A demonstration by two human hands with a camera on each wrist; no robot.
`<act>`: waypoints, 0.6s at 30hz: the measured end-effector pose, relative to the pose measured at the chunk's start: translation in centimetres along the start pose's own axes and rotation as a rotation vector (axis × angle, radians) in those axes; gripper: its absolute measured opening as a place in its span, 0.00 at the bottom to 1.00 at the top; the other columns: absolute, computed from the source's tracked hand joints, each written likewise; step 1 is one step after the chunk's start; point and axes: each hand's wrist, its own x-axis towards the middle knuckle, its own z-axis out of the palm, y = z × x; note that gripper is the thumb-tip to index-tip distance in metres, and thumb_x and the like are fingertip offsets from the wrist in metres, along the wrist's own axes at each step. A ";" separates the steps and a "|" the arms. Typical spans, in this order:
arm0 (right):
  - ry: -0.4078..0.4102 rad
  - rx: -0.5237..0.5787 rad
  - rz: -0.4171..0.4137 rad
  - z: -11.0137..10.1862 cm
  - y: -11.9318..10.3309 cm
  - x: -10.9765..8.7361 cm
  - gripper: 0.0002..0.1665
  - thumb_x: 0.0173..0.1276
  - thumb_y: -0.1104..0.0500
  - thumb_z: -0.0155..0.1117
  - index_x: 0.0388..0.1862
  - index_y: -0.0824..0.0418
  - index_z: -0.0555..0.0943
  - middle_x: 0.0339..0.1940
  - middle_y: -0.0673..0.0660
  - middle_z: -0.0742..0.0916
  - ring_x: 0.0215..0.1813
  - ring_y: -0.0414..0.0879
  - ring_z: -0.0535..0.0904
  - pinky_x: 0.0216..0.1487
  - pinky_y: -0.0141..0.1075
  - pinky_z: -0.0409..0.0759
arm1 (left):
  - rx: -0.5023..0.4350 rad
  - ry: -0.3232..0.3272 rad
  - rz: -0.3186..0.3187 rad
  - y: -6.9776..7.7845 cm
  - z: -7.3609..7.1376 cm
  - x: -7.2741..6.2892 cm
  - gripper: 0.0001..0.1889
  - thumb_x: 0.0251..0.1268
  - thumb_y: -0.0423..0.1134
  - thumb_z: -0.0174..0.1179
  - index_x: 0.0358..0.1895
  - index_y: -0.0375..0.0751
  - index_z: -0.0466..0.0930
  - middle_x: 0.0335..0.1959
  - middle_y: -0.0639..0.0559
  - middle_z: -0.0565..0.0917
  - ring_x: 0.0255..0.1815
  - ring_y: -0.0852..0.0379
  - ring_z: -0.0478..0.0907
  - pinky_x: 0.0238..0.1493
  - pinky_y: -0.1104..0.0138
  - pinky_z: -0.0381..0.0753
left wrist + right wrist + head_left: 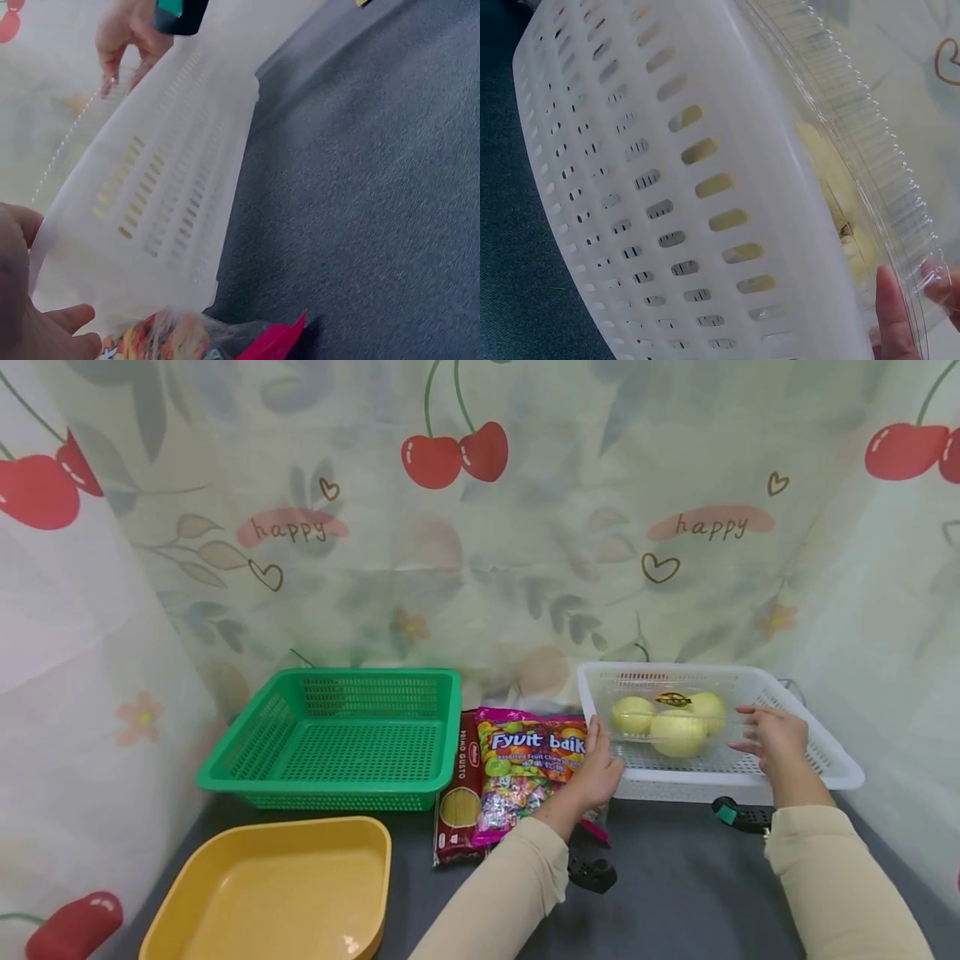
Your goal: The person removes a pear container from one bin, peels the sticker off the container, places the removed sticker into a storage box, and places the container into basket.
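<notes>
A white slotted basket (705, 785) stands at the back right. In it sits a clear plastic fruit box (645, 687), with a dark label and several round pale yellow fruits (678, 733) showing through. My left hand (597, 772) holds the basket's front left corner; the left wrist view shows its fingers (71, 316) on both sides of the rim. At the basket's right side, my right hand (780, 739) pinches the ridged edge of the fruit box, thumb and finger on either side of the plastic in the right wrist view.
Left of the white basket lie a colourful candy bag (517, 768) and a red spaghetti packet (459, 810). Further left are a green basket (352, 793) and, in front of it, a yellow tub (292, 885). A patterned curtain (480, 543) hangs behind the dark table (675, 893).
</notes>
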 end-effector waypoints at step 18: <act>0.035 0.095 -0.070 -1.1 0.1 -1.7 0.21 0.67 0.69 0.43 0.27 0.50 0.80 0.36 0.41 0.76 0.15 0.42 0.68 0.22 0.36 0.82 | -0.016 0.019 -0.024 0.2 -0.8 -0.3 0.36 0.68 0.42 0.49 0.74 0.40 0.43 0.77 0.51 0.41 0.77 0.52 0.41 0.74 0.56 0.47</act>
